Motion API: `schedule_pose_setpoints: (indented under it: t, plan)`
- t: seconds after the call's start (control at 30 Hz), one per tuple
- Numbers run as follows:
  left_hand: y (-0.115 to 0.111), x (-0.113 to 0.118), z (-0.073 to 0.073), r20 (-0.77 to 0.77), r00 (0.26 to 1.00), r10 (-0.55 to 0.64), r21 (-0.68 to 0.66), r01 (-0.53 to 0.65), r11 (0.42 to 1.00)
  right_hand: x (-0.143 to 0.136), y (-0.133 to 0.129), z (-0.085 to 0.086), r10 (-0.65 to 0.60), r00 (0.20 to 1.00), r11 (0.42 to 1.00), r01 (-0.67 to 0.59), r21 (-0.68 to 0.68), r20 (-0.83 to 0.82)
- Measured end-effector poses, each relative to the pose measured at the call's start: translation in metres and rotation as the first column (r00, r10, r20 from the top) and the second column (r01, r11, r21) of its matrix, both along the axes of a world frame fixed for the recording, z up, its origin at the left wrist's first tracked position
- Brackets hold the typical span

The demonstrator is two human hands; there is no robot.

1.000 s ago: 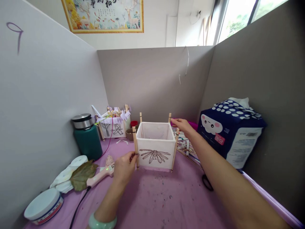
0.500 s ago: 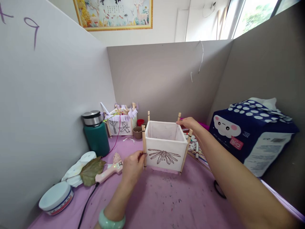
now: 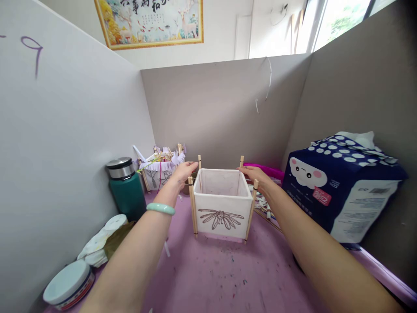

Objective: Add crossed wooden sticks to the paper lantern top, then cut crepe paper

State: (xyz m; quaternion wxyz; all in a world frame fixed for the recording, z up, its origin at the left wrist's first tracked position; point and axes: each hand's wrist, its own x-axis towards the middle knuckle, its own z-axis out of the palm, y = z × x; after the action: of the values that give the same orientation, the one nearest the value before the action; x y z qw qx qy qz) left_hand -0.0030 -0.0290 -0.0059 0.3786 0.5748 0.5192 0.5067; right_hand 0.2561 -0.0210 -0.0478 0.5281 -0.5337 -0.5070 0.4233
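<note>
A white square box (image 3: 223,215) with a brown flower drawing on its front stands upright on the purple cloth. Bundled wooden sticks, tied with dark bands, run up its corners. My left hand (image 3: 185,172) is closed at the back left stick post (image 3: 200,161), fingertips against it. At the back right corner, my right hand (image 3: 256,176) pinches the other rear post (image 3: 242,161); part of its fingers is hidden behind the box.
A green bottle (image 3: 127,191), a fringed white box (image 3: 153,177) and a round white tub (image 3: 69,284) are at left. On the right stand a blue tissue pack (image 3: 339,187) and loose sticks (image 3: 269,218). Grey partitions (image 3: 221,113) enclose the purple table (image 3: 224,278).
My left hand has moved from the front left post to the back left one, its forearm now covering the pink glue gun. My right hand remains at the back right corner. The view has shifted slightly.
</note>
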Motion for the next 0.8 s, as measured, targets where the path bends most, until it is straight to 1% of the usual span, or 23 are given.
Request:
schedule_pose_setpoints:
  t: [0.07, 0.17, 0.3, 0.43, 0.57, 0.67, 0.73, 0.8]
  plan:
    - [0.017, 0.010, -0.002, -0.032, 0.999, -0.030, -0.074, 0.028, 0.997, -0.002, 0.000, 0.000, 0.001, 1.000, 1.000, -0.001, 0.017, 0.002]
    - [0.029, 0.014, -0.009, -0.083, 0.996, -0.025, -0.150, 0.012, 0.989, -0.003, 0.001, -0.001, -0.006, 1.000, 1.000, 0.006, 0.023, 0.018]
    - [0.038, 0.010, -0.014, -0.142, 0.990, 0.009, -0.180, -0.035, 0.983, -0.003, 0.004, -0.002, -0.022, 0.999, 0.999, 0.020, 0.035, 0.050]
    - [0.042, 0.011, -0.016, -0.169, 0.985, 0.017, -0.178, -0.048, 0.983, -0.001, 0.010, -0.005, -0.030, 0.996, 0.998, 0.026, 0.049, 0.079]
    - [0.033, 0.016, -0.013, -0.144, 0.989, -0.015, -0.171, -0.010, 0.985, 0.001, 0.013, -0.007, -0.037, 0.995, 0.998, 0.033, 0.049, 0.090]
    - [0.019, 0.011, -0.009, -0.106, 0.993, -0.049, -0.145, 0.033, 0.989, 0.003, 0.010, -0.008, -0.001, 0.996, 0.999, -0.003, 0.052, 0.086]
    - [0.004, 0.001, -0.008, -0.092, 0.996, -0.015, -0.103, 0.005, 0.995, 0.006, 0.004, -0.009, 0.033, 0.996, 0.997, -0.039, 0.073, 0.082]
    - [-0.018, -0.013, -0.011, -0.097, 0.994, 0.059, -0.059, -0.065, 0.996, 0.008, -0.003, -0.013, 0.065, 0.995, 0.992, -0.072, 0.102, 0.074]
